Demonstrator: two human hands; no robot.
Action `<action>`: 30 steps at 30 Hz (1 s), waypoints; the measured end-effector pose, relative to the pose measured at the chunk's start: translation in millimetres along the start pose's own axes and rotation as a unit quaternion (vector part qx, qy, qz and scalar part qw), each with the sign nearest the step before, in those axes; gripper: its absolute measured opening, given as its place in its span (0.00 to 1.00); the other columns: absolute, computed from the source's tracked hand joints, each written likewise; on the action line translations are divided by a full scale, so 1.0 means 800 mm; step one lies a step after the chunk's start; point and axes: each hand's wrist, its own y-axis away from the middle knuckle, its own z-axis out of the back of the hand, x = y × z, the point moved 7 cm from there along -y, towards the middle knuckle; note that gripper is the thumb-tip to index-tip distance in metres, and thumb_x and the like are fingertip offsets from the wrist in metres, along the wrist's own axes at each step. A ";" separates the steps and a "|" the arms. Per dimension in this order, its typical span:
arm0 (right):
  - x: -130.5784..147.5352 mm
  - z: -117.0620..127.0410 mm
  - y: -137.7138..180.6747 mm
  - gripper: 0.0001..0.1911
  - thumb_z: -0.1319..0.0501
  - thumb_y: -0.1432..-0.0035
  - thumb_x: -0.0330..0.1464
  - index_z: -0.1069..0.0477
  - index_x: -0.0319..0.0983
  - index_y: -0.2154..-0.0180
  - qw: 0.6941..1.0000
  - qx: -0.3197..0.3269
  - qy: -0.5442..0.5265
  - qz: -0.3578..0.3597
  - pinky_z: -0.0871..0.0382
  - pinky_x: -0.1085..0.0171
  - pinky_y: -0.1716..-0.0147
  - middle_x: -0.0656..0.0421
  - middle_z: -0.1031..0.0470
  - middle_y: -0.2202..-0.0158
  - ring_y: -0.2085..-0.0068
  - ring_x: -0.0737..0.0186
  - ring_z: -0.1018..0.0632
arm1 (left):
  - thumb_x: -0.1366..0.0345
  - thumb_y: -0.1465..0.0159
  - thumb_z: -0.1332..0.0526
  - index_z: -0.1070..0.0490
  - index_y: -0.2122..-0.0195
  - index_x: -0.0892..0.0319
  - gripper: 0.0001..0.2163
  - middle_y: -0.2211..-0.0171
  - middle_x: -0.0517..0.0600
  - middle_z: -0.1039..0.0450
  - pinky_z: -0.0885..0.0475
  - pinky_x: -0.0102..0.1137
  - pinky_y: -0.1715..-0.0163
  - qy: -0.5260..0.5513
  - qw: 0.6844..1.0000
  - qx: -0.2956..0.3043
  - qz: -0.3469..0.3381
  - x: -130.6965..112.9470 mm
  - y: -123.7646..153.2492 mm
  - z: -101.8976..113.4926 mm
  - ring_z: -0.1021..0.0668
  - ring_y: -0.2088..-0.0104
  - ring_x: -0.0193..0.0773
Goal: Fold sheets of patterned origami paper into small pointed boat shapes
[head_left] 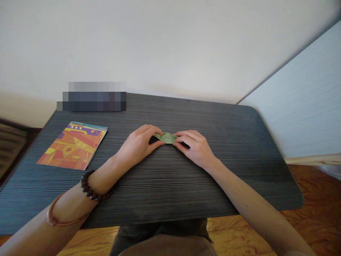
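A small folded piece of green paper (167, 137) lies on the dark grey striped table (170, 185), near its middle. My left hand (140, 144) pinches the paper's left end with curled fingers. My right hand (194, 146) pinches its right end in the same way. Both hands rest on the tabletop, and the paper shows between them as a narrow diamond shape. A dark bead bracelet (92, 190) and a thin reddish bangle (57, 220) sit on my left forearm.
A stack of colourful patterned sheets (73, 145) in orange, yellow and purple lies at the table's left. A blurred dark object (92, 96) stands at the back left edge. A pale wall rises behind, a light panel (301, 106) to the right, wooden floor below.
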 end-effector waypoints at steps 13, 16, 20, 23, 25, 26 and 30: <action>-0.003 -0.002 0.003 0.12 0.43 0.39 0.36 0.30 0.40 0.55 1.000 -0.007 0.005 -0.015 0.32 0.59 0.53 0.57 0.24 0.55 0.55 0.60 0.24 | 0.64 0.39 0.39 0.31 0.61 0.59 0.07 0.61 0.51 0.28 0.31 0.35 0.56 0.037 0.999 0.011 -0.008 0.001 -0.004 -0.004 0.27 0.58 0.39; -0.005 -0.004 0.002 0.13 0.42 0.40 0.37 0.30 0.40 0.55 1.000 -0.004 0.001 -0.025 0.32 0.58 0.52 0.57 0.25 0.53 0.54 0.59 0.25 | 0.65 0.39 0.40 0.32 0.62 0.59 0.06 0.61 0.51 0.28 0.32 0.35 0.55 0.035 0.999 0.011 -0.016 -0.001 -0.004 -0.004 0.27 0.58 0.39; -0.006 -0.006 0.000 0.12 0.41 0.41 0.38 0.28 0.41 0.57 0.999 0.006 -0.005 -0.033 0.33 0.57 0.51 0.57 0.26 0.51 0.53 0.58 0.26 | 0.66 0.38 0.42 0.32 0.61 0.59 0.05 0.60 0.51 0.29 0.32 0.35 0.55 0.027 0.999 0.012 -0.033 -0.004 -0.003 -0.004 0.27 0.58 0.39; -0.005 -0.005 -0.001 0.10 0.41 0.41 0.38 0.27 0.42 0.60 0.999 0.013 -0.010 -0.031 0.33 0.56 0.52 0.58 0.27 0.51 0.53 0.58 0.26 | 0.65 0.37 0.43 0.32 0.60 0.59 0.06 0.59 0.52 0.29 0.31 0.35 0.55 -0.004 0.999 0.018 -0.047 -0.005 -0.001 -0.004 0.28 0.58 0.39; -0.005 -0.004 -0.001 0.09 0.42 0.41 0.37 0.27 0.43 0.61 0.999 0.014 -0.012 -0.026 0.33 0.56 0.52 0.58 0.27 0.52 0.53 0.59 0.26 | 0.62 0.37 0.43 0.31 0.59 0.59 0.09 0.59 0.52 0.29 0.31 0.37 0.54 -0.038 0.997 0.025 -0.054 -0.004 -0.001 -0.005 0.28 0.57 0.41; -0.005 -0.003 -0.001 0.08 0.42 0.40 0.37 0.26 0.43 0.61 1.000 0.014 -0.012 -0.024 0.33 0.56 0.52 0.59 0.27 0.52 0.53 0.59 0.26 | 0.60 0.37 0.43 0.30 0.58 0.59 0.10 0.59 0.52 0.29 0.31 0.38 0.55 -0.053 0.997 0.028 -0.058 -0.004 -0.001 -0.005 0.28 0.57 0.42; -0.007 -0.005 -0.001 0.09 0.42 0.40 0.37 0.26 0.42 0.61 1.000 0.015 -0.010 -0.018 0.33 0.57 0.53 0.58 0.26 0.53 0.54 0.59 0.26 | 0.58 0.36 0.44 0.29 0.56 0.56 0.11 0.59 0.51 0.28 0.31 0.37 0.56 -0.074 0.994 0.040 -0.068 -0.001 -0.001 -0.006 0.29 0.58 0.41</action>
